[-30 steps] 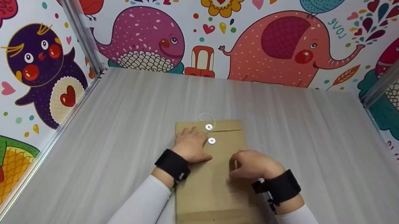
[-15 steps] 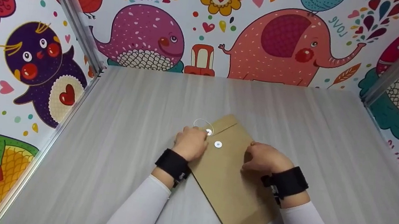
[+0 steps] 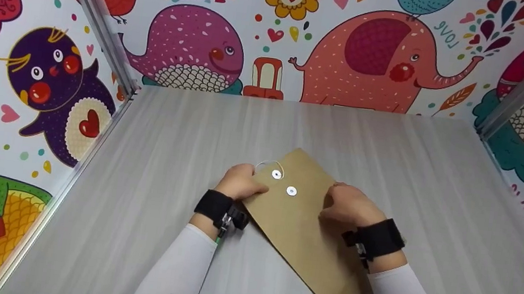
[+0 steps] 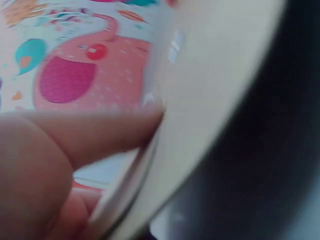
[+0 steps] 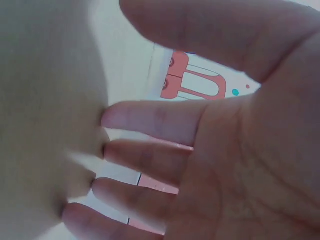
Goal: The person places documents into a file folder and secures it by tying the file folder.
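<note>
A tan paper document envelope (image 3: 301,232) with two white button discs and a thin white string lies slanted, its lower end toward the right. My left hand (image 3: 239,181) pinches its upper left edge, thumb on top; the other fingers are mostly out of sight beneath. In the left wrist view, the thumb (image 4: 120,131) presses on the paper's edge. At the right edge, my right hand (image 3: 352,205) touches the envelope with its fingertips. The right wrist view shows these fingers (image 5: 155,122) fairly straight and spread, fingertips against the paper, with the thumb well apart.
The light wood-grain tabletop (image 3: 180,157) surrounds the envelope. Walls with cartoon animals (image 3: 362,59) close off the back and sides, and metal posts (image 3: 97,22) stand at the corners. Both wrists wear black straps (image 3: 213,204) with small cameras.
The envelope has turned, its lower end swinging right. My left hand has gone from lying flat on it to pinching its edge. My right hand has moved slightly up and right.
</note>
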Demonstrator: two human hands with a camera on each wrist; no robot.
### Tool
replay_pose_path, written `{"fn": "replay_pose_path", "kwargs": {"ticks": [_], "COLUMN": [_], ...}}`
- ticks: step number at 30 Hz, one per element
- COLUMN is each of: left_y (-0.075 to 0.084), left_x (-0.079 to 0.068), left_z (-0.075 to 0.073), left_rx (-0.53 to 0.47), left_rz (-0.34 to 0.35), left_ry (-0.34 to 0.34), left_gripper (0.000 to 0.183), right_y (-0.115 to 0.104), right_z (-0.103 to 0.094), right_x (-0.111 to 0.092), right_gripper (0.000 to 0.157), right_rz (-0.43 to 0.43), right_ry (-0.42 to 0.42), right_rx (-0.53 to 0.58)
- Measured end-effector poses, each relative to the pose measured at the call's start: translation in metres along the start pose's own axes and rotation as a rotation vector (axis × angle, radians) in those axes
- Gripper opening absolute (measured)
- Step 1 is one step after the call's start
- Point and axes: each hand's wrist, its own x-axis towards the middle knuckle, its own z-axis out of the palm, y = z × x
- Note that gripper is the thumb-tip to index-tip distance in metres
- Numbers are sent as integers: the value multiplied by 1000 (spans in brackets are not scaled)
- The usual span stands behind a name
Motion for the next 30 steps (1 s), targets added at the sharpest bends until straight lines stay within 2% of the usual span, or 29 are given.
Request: {"fn": "replay_pose_path", "kwargs": {"ticks": [3,6,9,11,12,15,17,19,22,26,30], "left_y": [7,15,26,31,33,20,18,18,30,27,19], "left_x": [1,0,-3,-4,-4,8,8,6,-9,-10,-5], "left_z": [-3,-1,10,19,23,45,49,49,34,27,25], "left_rx": [-108,-168,-186,-180,-166,-51,39,132,228,334,360], "left_rz": [4,12,20,39,44,100,117,132,116,109,169], "left_ry": [-11,5,30,31,20,-2,-36,-53,-88,-30,89], "left_gripper": [21,19,21,21,20,19,24,30,35,39,23], "right_y": [-2,-8,-18,-24,-27,-32,-32,-33,-34,-35,-38], "right_z": [0,-3,-6,-6,-5,2,8,14,20,23,24], "right_x": [1,-2,-7,-9,-8,-6,-3,-1,1,2,3], "right_gripper": [21,21,31,44,49,57,57,54,46,29,20], "right_rz": [-7,-29,-77,-135,-163,-223,-255,-282,-325,-374,-404], "right_ry": [50,88,89,89,89,84,68,39,10,13,18], "right_rx": [-1,18,55,73,77,109,104,99,63,16,-21]}}
